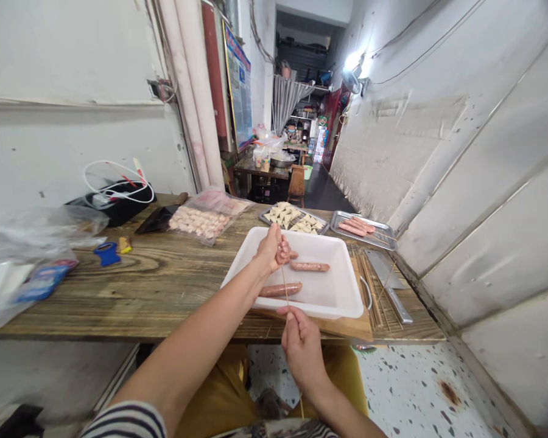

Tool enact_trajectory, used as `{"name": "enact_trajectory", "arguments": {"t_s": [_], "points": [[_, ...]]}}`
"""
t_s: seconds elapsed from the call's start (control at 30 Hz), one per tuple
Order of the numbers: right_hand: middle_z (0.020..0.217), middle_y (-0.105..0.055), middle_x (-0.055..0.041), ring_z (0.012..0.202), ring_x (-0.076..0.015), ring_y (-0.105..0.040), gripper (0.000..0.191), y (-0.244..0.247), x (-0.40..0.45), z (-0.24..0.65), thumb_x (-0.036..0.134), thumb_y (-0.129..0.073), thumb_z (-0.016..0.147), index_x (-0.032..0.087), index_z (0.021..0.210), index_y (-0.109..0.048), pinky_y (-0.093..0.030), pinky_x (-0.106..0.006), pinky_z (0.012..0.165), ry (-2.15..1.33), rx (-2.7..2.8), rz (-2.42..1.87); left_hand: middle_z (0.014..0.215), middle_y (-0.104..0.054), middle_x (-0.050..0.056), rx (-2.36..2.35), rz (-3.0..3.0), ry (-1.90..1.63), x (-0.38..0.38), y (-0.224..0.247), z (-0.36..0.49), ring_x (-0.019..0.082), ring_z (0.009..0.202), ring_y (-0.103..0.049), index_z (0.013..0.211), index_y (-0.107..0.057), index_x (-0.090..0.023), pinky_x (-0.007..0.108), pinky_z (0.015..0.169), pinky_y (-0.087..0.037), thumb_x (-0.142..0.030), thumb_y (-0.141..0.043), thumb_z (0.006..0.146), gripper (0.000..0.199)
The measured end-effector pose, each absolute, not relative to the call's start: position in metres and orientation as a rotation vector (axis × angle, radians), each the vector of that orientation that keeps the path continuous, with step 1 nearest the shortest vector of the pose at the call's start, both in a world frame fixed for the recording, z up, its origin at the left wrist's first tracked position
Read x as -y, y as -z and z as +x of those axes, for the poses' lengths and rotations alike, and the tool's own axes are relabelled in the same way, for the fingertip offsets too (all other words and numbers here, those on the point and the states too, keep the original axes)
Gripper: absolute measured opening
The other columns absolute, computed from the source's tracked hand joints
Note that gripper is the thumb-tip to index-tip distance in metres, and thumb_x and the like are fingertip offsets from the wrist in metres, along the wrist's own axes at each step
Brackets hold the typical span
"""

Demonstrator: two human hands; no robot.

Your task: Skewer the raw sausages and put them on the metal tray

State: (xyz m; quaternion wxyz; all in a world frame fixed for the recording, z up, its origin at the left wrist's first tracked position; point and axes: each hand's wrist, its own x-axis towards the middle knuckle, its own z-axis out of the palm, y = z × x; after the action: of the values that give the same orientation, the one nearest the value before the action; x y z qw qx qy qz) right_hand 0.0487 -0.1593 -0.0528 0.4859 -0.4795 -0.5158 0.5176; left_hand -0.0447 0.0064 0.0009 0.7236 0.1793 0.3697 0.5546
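Over the white plastic tub (338,301), my left hand (272,248) is closed around a sausage, of which only small parts show between the fingers. A thin wooden skewer (285,285) runs from that hand down toward me. My right hand (301,344) pinches the skewer in front of the tub's near edge, and its lower end shows below the hand. In the tub lie one sausage (310,266) at the right and another sausage (281,290) nearer to me, partly behind my left forearm.
Right of the tub are loose skewers (374,292) and a cleaver (386,271). Behind stand a metal tray (388,241) of skewered sausages and a tray of triangular pieces (285,215). A bag of meat pieces (201,220) and a blue object (106,253) lie left.
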Motion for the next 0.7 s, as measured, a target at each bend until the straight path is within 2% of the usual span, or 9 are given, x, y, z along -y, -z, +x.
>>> {"name": "enact_trajectory", "arguments": {"t_s": [0.23, 0.7], "points": [[0.042, -0.030, 0.0120, 0.037, -0.0074, -0.023, 0.033, 0.0490, 0.1565, 0.0478, 0.046, -0.039, 0.086, 0.015, 0.090, -0.052, -0.018, -0.020, 0.037, -1.301, 1.206, -1.152, 0.043, -0.036, -0.005, -0.812, 0.391, -1.221, -0.0074, 0.0009, -0.0445, 0.004, 0.029, -0.031, 0.063, -0.040, -0.016, 0.013, 0.027, -0.020, -0.060, -0.043, 0.084, 0.048], [0.038, -0.031, 0.0137, 0.032, -0.0054, -0.020, 0.027, 0.0452, 0.1522, 0.0400, 0.040, -0.040, 0.087, 0.016, 0.087, -0.051, -0.018, -0.019, 0.035, -1.344, 1.105, -1.108, 0.044, -0.037, -0.005, -0.803, 0.389, -1.218, -0.0061, 0.0021, -0.0443, 0.004, 0.030, -0.031, 0.065, -0.038, -0.018, 0.013, 0.028, -0.023, -0.050, -0.047, 0.086, 0.039]]}}
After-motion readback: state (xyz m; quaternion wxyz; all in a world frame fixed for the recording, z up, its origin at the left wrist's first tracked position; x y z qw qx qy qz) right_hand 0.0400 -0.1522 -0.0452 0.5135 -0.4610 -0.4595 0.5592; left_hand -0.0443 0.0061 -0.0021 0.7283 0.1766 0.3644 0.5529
